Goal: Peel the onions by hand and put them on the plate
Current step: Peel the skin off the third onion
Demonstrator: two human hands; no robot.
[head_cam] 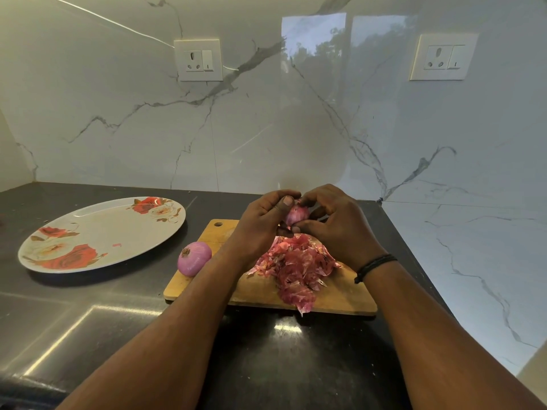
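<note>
Onion (297, 213) held above the cutting board (260, 288), gripped between left hand (263, 220) and right hand (334, 220), fingers curled round it. Mid-peel, seemingly. Next: strip remaining skin onto the peel pile (296, 264), then carry across to the plate (100, 235), past the peeled onion (194, 258).

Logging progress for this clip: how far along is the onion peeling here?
Done: one peeled onion sits at the cutting board's left edge, beside a heap of skins. In hand: the left hand and right hand both grip a second onion above the board. Left: the plate holds no onions, so both still have to go there.
</note>
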